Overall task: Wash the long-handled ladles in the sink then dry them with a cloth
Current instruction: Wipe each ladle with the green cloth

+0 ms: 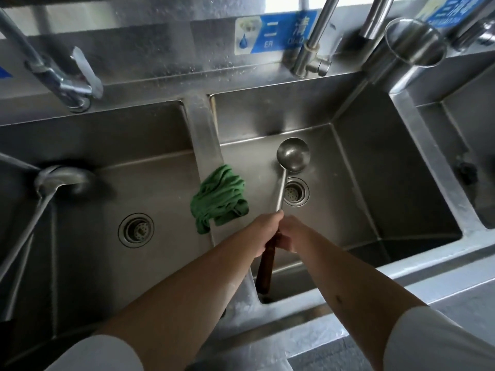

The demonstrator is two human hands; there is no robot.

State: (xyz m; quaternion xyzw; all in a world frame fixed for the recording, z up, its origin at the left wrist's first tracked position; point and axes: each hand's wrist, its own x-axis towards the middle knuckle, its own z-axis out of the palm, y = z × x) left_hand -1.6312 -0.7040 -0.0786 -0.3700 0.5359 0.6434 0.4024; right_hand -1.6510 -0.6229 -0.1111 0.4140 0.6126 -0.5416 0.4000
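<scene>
Steel ladle (284, 180) hangs over the middle sink (401, 183), bowl at 12 o'clock from both hands. Left hand (263, 232) and right hand (290, 234) each wrap its handle. Wet grip could slip, dropping it. Cloth (221, 198), at 9 o'clock on the divider, may slide in.

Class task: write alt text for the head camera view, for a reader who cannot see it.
Both hands, left and right, grip a long-handled ladle by its handle over the middle steel sink basin. A green cloth is draped over the divider, and a second ladle leans in the left basin.
</scene>
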